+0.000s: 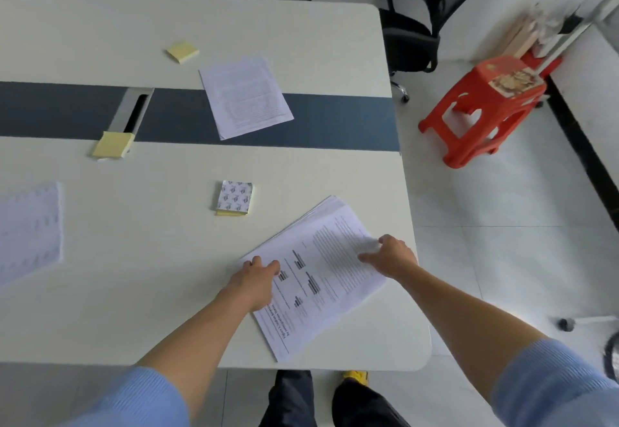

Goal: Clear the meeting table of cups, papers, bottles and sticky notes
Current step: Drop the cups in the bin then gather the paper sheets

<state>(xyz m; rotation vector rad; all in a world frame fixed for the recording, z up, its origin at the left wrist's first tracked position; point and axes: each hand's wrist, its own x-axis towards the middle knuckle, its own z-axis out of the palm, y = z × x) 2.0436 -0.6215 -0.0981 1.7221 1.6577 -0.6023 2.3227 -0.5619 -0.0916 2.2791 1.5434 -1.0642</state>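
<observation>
Both hands are on the stack of printed papers. The left hand curls its fingers over the stack's left edge, and the right hand bends over its right edge with the thumb laid across the top sheet. Each seems to be grasping the stack, though I cannot tell whether any finger has got underneath. The stack lies flat and skewed on the table, close to the near right corner, with its sheets fanned slightly at the far end.

As a judgement, clearing is partway. No cups or bottles show on the part of the table in view, and the papers under the hands look gathered into one pile.

Still to be cleared:
- The printed pad of sticky notes, just beyond the left hand.
- A loose sheet, farther off across the dark stripe.
- A yellow pad beyond that sheet.
- Another yellow pad by the cable slot.
- A left sheet, well apart at the frame's edge.
</observation>
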